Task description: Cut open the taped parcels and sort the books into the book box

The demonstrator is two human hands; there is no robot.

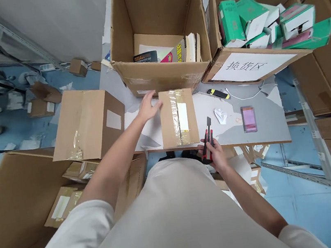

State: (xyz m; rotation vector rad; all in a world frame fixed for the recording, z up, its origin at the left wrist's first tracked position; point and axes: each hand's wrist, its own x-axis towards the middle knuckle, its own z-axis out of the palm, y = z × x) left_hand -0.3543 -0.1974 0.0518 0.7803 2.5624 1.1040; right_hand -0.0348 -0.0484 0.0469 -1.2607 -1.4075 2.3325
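Observation:
In front of me a small cardboard box (167, 119) lies on the table, its top seam covered with shiny clear tape and a white label. My left hand (149, 107) is at the box's upper left edge, fingers apart and holding nothing; whether the fingertips touch the cardboard I cannot tell. At the table's front edge, right of the box, my right hand (215, 154) grips a red and black box cutter (207, 142). Its blade is out and points away from me.
A large open carton (164, 72) with books stands behind the box. Beside it is a carton (221, 63) of green boxes. A closed carton (80, 124) sits left. A yellow-black cutter (218, 93), crumpled paper (220, 116) and a blurred pink item (249, 119) lie right.

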